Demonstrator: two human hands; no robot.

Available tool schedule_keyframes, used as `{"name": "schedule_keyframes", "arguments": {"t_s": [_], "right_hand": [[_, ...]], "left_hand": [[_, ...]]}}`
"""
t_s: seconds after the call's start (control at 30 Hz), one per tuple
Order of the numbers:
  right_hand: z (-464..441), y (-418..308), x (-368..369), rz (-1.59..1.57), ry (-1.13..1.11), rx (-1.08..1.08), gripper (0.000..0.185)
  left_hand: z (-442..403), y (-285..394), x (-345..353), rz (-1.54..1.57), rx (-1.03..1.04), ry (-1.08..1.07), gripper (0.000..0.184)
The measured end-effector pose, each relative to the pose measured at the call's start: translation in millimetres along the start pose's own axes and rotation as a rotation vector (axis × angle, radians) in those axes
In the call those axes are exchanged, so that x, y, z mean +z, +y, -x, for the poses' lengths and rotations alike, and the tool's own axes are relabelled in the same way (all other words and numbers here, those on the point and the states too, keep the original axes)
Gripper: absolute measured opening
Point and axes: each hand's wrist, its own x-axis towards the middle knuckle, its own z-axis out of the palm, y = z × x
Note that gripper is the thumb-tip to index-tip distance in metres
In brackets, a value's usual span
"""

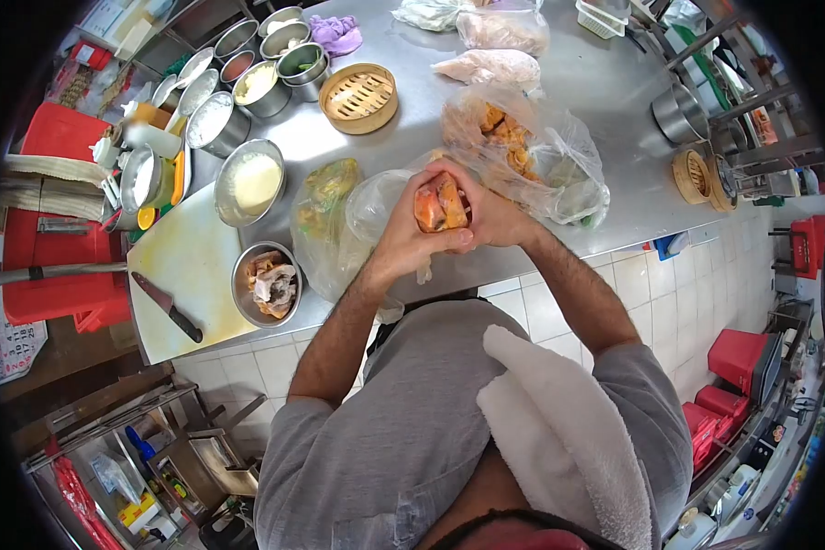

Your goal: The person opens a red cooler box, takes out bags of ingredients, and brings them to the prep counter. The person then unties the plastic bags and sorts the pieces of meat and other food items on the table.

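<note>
In front of my body, over the table's near edge, my left hand (405,229) and my right hand (491,213) are cupped together. Both are closed around a clump of orange-red food chunks (441,203) whose exact kind I cannot make out. My palms hide part of the clump. Just beyond my right hand lies an open clear plastic bag (573,170) with similar orange pieces (504,137) inside. Next to my left hand are a crumpled clear bag (368,206) and a bag with yellow-green contents (325,197).
A knife (167,307) lies on the cutting board (188,257) at left. Beside it stand a bowl of meat pieces (270,284) and a bowl of pale paste (252,183). Several metal containers (257,89) and a bamboo steamer (359,98) are farther back. Steamer baskets (692,176) sit at right.
</note>
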Motion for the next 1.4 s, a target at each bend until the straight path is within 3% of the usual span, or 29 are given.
{"name": "schedule_keyframes", "arguments": {"t_s": [0.07, 0.17, 0.37, 0.47, 0.5, 0.57, 0.6, 0.63, 0.67, 0.73, 0.83, 0.97, 1.03, 1.07, 1.13, 1.27, 1.33, 1.4], "right_hand": [[0.2, 1.2, 4.6, -0.047, -0.030, -0.005, 0.101], [3.5, 3.8, 16.3, -0.010, 0.101, 0.019, 0.090], [8.3, 9.4, 27.7, -0.217, 0.204, -0.015, 0.084], [13.7, 1.4, 25.2, 0.070, 0.102, -0.068, 0.081], [10.4, -7.7, 22.5, 0.248, 0.115, -0.112, 0.079], [8.0, -16.4, 15.0, 0.417, 0.135, -0.146, 0.077], [2.3, -16.7, 3.6, 0.128, 0.203, -0.103, 0.075], [2.3, -15.0, -3.1, -0.167, 0.267, -0.052, 0.073], [8.4, -11.7, -8.3, -0.168, 0.268, -0.046, 0.073], [22.0, -3.6, -20.0, -0.601, 0.418, 0.073, 0.068], [35.6, 9.2, -19.2, -0.796, 0.252, 0.127, 0.064], [21.1, 17.6, 22.2, -0.727, 0.114, 0.330, 0.065], [11.5, 31.2, 26.5, -0.265, 0.177, 0.351, 0.067], [8.4, 38.2, 26.5, -0.109, 0.196, 0.358, 0.068], [9.6, 50.0, 22.2, -0.217, 0.434, 0.166, 0.074], [11.6, 29.4, 15.3, -0.110, 0.499, 0.102, 0.075], [15.2, 21.8, 9.5, -0.224, 0.479, 0.238, 0.075], [24.4, 15.8, 10.7, -0.217, 0.483, 0.234, 0.074]], "left_hand": [[1.2, 2.1, -4.8, 0.014, 0.004, -0.038, 0.091], [-1.7, -2.1, -17.5, -0.021, 0.004, -0.127, 0.088], [2.2, -9.7, -13.6, 0.087, -0.018, -0.102, 0.080], [-4.6, -35.7, -47.6, 0.303, -0.128, -0.235, 0.077], [1.2, -32.4, -45.4, 0.092, -0.149, -0.167, 0.072], [2.0, -25.2, -32.4, 0.071, -0.090, -0.060, 0.071], [-2.5, -16.6, -29.7, 0.046, -0.010, 0.058, 0.069], [-3.3, -3.1, -35.8, 0.175, -0.066, 0.090, 0.068], [-2.3, 10.9, -42.0, 0.179, -0.071, 0.088, 0.068], [1.2, 29.5, -56.3, 0.472, -0.007, 0.134, 0.068], [4.9, 23.4, -72.6, 0.491, -0.097, 0.069, 0.065], [-4.3, -15.8, -61.4, 0.121, -0.208, -0.164, 0.065], [-10.8, -21.7, -50.1, -0.430, -0.251, -0.238, 0.067], [-12.1, -24.1, -51.5, -0.430, -0.248, -0.235, 0.067], [-15.1, -28.4, -53.3, -0.563, -0.333, -0.142, 0.069], [-15.7, -9.0, -49.7, -0.534, -0.249, -0.178, 0.067], [-15.7, -1.7, -51.2, -0.207, -0.291, -0.195, 0.066], [-12.9, -11.0, -59.7, -0.063, -0.272, -0.184, 0.065]]}}
